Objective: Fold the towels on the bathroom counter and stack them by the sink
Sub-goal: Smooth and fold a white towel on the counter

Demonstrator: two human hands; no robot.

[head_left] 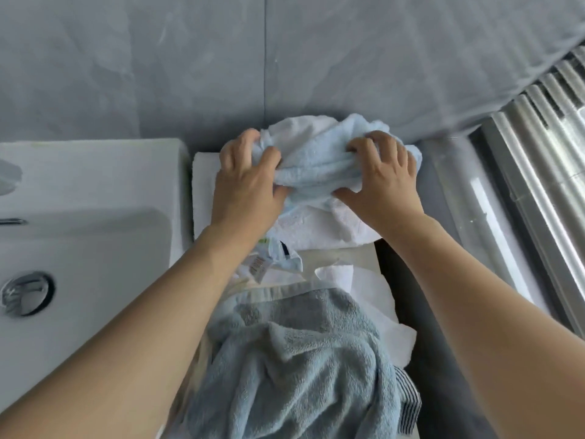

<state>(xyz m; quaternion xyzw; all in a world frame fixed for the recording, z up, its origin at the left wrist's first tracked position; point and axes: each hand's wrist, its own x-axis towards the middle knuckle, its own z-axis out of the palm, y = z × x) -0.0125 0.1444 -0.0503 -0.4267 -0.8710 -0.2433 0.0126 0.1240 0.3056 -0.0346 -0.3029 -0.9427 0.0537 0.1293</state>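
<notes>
Pale blue terry towel, bunched, atop white towels at the desk's far end beside the white ceramic sink. Left hand and right hand: each grip closed on a fistful. Soft, light, limp; likely handles best pinched at the corners.

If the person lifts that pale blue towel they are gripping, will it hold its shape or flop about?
Probably flop: the pale blue towel already bunches into soft ridges between the left hand and right hand. It looks light for its bulk, being fluffy terry. It seems unlikely to slip, since the looped pile gives fingers grip, though loose ends may drag on the white towel beneath.
</notes>
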